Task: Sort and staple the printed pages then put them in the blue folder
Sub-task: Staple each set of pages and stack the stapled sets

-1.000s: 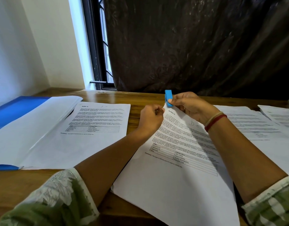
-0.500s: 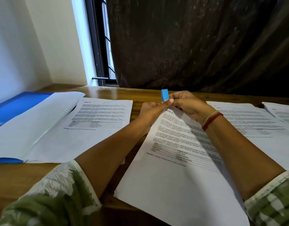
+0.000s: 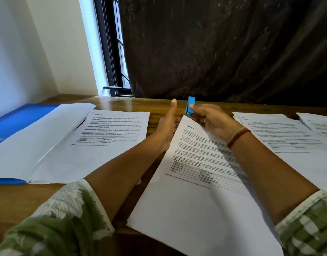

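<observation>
A tilted set of printed pages (image 3: 199, 182) headed "Section 10" lies before me on the wooden table. My right hand (image 3: 212, 122) grips a small blue stapler (image 3: 190, 106) just above the set's top left corner. My left hand (image 3: 168, 124) is beside that corner, thumb raised and fingers relaxed, its fingertips hidden at the paper's edge. The blue folder (image 3: 20, 117) lies open at the far left with white sheets (image 3: 39, 137) on it. Another printed page (image 3: 111, 137) lies next to the folder.
More printed pages (image 3: 284, 133) are spread at the right, with another pile (image 3: 319, 124) at the far right edge. A dark curtain (image 3: 223, 48) hangs behind the table, and a window frame (image 3: 112, 52) stands at the back left.
My left hand has let go of the stapler end and opened, thumb now pointing up. My right hand has lifted the stapler slightly off the page corner.
</observation>
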`<state>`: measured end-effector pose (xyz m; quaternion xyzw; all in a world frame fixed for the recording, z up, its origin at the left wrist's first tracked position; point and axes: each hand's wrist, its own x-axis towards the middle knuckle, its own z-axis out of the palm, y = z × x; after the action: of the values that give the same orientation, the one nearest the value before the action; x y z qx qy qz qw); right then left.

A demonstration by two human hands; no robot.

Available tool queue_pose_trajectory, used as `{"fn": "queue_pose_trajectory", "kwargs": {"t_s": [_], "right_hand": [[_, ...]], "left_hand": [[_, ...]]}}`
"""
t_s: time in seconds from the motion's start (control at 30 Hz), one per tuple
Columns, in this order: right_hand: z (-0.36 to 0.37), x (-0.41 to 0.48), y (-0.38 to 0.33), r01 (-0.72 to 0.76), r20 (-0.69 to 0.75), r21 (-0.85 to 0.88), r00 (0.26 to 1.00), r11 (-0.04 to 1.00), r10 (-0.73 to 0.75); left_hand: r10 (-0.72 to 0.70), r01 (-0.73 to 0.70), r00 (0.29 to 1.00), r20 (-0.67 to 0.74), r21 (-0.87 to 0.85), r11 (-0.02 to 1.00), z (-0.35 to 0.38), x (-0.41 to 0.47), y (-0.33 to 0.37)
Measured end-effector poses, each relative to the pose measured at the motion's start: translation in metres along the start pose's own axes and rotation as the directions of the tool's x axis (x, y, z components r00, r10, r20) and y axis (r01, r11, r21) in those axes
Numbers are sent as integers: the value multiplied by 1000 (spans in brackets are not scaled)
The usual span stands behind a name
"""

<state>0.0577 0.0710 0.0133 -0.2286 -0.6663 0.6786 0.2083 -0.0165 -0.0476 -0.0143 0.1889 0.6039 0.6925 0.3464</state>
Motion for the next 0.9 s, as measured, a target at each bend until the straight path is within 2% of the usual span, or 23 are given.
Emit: {"fn": "queue_pose_trajectory", "kwargs": {"t_s": [0.1,0.17,0.53,0.73,0.8,0.9], "right_hand": [[-2,-2,-2,-27,12,226,1000,974,24],[-1,-4,-4,-11,12,286,1000,958,8],[-6,-3,-9,36,-123,247,992,968,-6],[-12,-3,-10,59,-145,317,989,947,-13],[-14,-4,-14,82,-158,401,987,912,-19],[-23,-10,-33,152,-206,593,978,791,-34]], "left_hand": [[83,-78,995,-51,93,993,1,2,-4],[147,-138,988,-53,140,980,1,3,-8],[141,-127,989,-46,224,966,1,0,-6],[3,6,998,-62,152,988,-1,1,0],[-49,44,998,26,169,985,-5,0,6],[-169,101,968,183,331,938,-16,-4,14]]}}
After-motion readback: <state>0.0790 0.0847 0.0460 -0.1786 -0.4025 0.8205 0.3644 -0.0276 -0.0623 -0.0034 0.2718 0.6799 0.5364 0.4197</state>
